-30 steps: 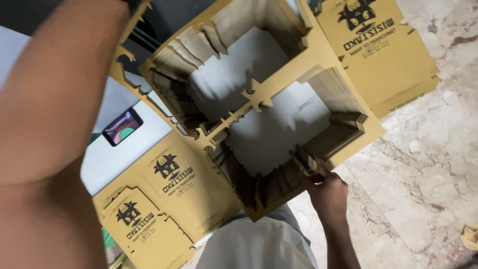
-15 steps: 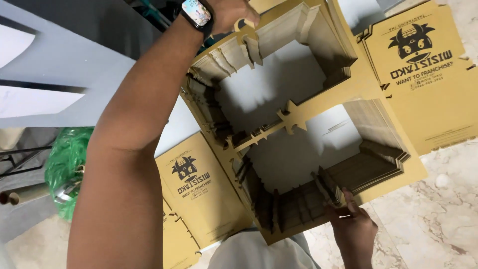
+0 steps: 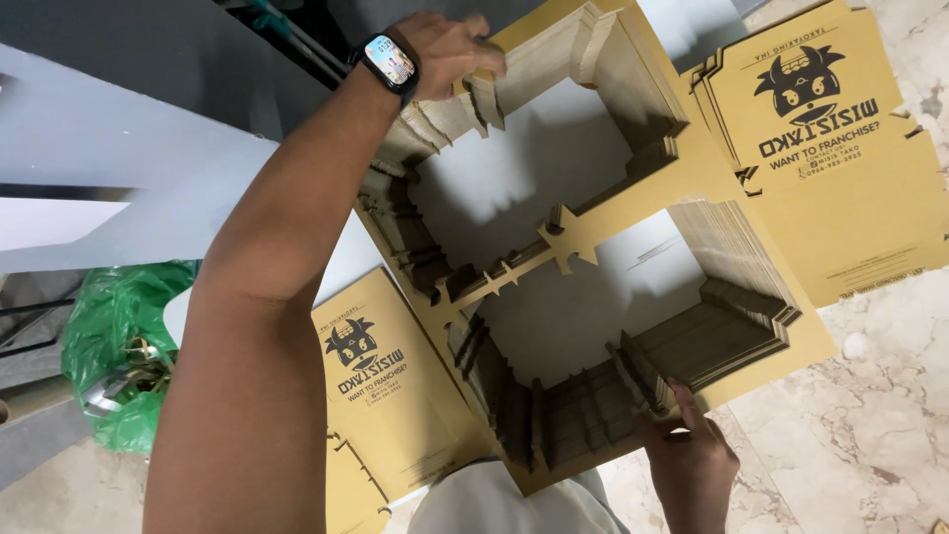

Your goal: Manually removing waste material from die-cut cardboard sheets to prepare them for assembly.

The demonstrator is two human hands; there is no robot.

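I hold a thick stack of yellow-brown die-cut cardboard frames (image 3: 565, 240) with two large square openings. My left hand (image 3: 447, 47), a smartwatch on its wrist, grips the stack's far edge at the top of the view. My right hand (image 3: 690, 463) pinches the layered inner edge at the stack's near side. A white surface (image 3: 534, 178) shows through the openings.
Flat printed yellow box blanks lie under the stack, one pile at the right (image 3: 840, 188) and one at the lower left (image 3: 381, 386). A green plastic bag (image 3: 119, 336) sits at the left beside a grey panel (image 3: 119, 178). Marble floor (image 3: 870, 435) lies at the lower right.
My left arm has reached up across the view and its hand now grips the stack's far edge. My right hand has stayed at the near edge. The view has swung left.
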